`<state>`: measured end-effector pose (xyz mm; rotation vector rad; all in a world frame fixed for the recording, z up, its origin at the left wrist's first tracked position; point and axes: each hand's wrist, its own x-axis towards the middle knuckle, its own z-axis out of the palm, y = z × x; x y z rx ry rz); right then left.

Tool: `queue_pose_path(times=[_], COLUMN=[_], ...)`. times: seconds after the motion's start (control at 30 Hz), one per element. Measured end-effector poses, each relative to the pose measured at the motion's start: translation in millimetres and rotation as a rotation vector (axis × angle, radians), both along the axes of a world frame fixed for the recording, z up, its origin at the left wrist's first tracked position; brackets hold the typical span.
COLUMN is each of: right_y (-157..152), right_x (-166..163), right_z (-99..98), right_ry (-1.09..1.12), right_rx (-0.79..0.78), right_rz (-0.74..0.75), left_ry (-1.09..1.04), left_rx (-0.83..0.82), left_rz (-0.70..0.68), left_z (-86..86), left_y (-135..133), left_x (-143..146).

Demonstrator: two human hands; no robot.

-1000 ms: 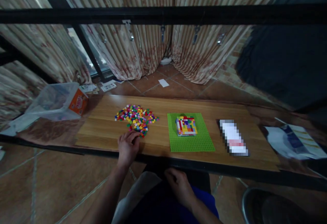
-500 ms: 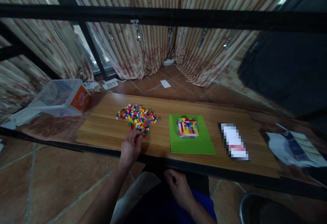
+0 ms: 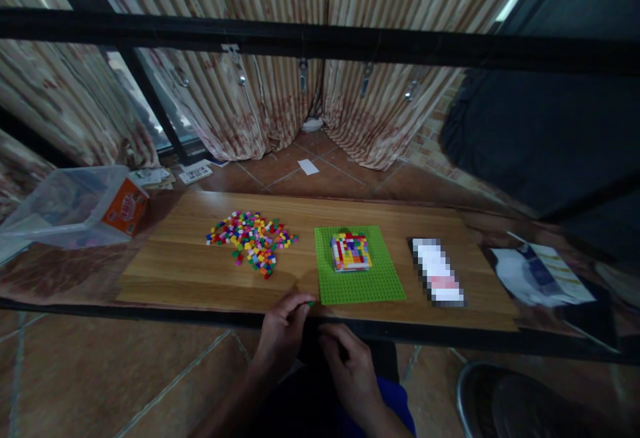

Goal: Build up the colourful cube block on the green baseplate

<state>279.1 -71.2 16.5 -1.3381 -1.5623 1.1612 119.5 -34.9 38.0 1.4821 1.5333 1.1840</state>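
Observation:
Near the front edge of the table, my left hand (image 3: 284, 326) pinches a small green brick (image 3: 311, 303) between thumb and forefinger. My right hand (image 3: 349, 361) is beside it, just off the table's edge above my lap, with its fingers curled in; whatever may be between its fingertips is hidden. Beyond my hands lies a green baseplate (image 3: 360, 289). On it stands a low square build of multicoloured bricks (image 3: 352, 252). To the left of the baseplate, a loose pile of small coloured bricks (image 3: 255, 238) spreads over the wood.
A clear plastic box (image 3: 75, 205) with an orange label stands at the far left. Right of the baseplate lies a phone (image 3: 437, 271) with a blurred screen, and further right a plastic packet (image 3: 545, 275). A dark metal bar (image 3: 320, 43) crosses behind the table (image 3: 170, 265).
My left hand has moved from the brick pile right and towards me, with a green brick now in its pinch. My right hand stays near the edge. The view has shifted to the right.

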Motion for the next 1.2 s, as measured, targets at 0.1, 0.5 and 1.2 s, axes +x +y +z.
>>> queue_pose_path(times=[0.1,0.5,1.2], right_y=[10.7,31.2,100.1], right_x=[0.7,6.6,32.2], right_z=[15.3,21.8,43.7], right_ry=[0.071,0.357,0.02], right_rx=[0.021,-0.101,0.23], right_rz=[-0.121,-0.281,-0.238], left_ry=[-0.121,-0.169,-0.021], left_rx=[-0.033,-0.064,0.077], left_rz=[-0.043,-0.14,0.039], left_z=[3.3,4.8,-7.5], left_y=[-6.3,-1.6,34.6], left_x=[18.5,32.7,31.0])
